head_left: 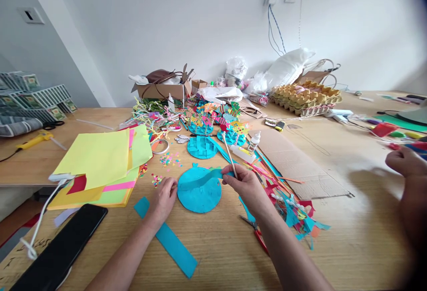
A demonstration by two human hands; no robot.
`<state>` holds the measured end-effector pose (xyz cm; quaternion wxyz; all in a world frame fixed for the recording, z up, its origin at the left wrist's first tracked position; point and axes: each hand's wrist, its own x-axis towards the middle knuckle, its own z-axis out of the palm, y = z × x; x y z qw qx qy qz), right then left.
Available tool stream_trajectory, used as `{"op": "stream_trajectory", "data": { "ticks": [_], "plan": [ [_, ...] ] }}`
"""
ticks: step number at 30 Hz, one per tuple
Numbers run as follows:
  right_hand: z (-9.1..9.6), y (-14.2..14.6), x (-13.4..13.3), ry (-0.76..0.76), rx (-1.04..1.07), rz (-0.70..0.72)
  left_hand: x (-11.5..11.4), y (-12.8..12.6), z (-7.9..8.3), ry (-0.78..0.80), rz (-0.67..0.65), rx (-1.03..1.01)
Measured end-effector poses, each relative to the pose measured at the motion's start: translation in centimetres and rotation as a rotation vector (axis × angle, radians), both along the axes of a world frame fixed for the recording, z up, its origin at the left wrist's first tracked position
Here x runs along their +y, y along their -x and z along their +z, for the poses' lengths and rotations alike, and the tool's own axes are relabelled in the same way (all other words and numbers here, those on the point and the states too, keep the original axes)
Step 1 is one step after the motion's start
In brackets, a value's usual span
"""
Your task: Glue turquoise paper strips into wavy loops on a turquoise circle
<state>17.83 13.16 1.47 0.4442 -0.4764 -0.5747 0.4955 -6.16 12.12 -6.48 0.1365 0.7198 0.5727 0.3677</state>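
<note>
A round blue paper disc (200, 200) with a small tab on top lies flat before me. Across it bows a narrow blue paper strip (203, 180). My left hand (164, 200) pinches the strip's left end at the disc's left edge. In my right hand (245, 186) are the strip's other end and a thin pale stick (229, 151), which points up and away. Under my left wrist lies a wider blue strip (176, 249). Red-handled scissors (256, 235) are partly hidden beneath my right forearm. Farther back sits a blue disc with strips attached (202, 147).
Glue bottles (254, 141), paper scraps (300, 217) and cardboard (296, 162) are on the right. Coloured sheets (93, 153) and a black phone (63, 246) occupy the left. Behind stand decorated paper pieces (216, 115) and egg trays (305, 97). Another person's hand (405, 164) appears far right.
</note>
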Motion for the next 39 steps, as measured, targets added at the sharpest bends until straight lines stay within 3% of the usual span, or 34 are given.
{"op": "stream_trajectory", "data": {
  "ticks": [4,9,17,22,31,39],
  "plan": [
    [1.0,1.0,0.1,0.007,0.108,0.057,-0.2,0.0,0.3,-0.026,-0.007,-0.003],
    [3.3,3.5,0.2,0.035,0.171,0.139,-0.4,-0.6,0.8,-0.074,0.000,0.160],
    [5.6,6.1,0.2,-0.003,0.169,0.231,0.3,-0.8,1.7,0.045,0.113,0.315],
    [5.4,5.9,0.3,-0.054,0.094,0.225,0.7,0.0,1.8,0.043,0.160,0.295],
    [3.4,5.2,1.1,-0.091,0.028,0.199,1.5,0.1,1.6,-0.020,0.171,0.300],
    [3.2,4.7,1.0,-0.081,0.024,0.205,1.6,-0.1,1.1,-0.018,0.166,0.298]
  ]
}}
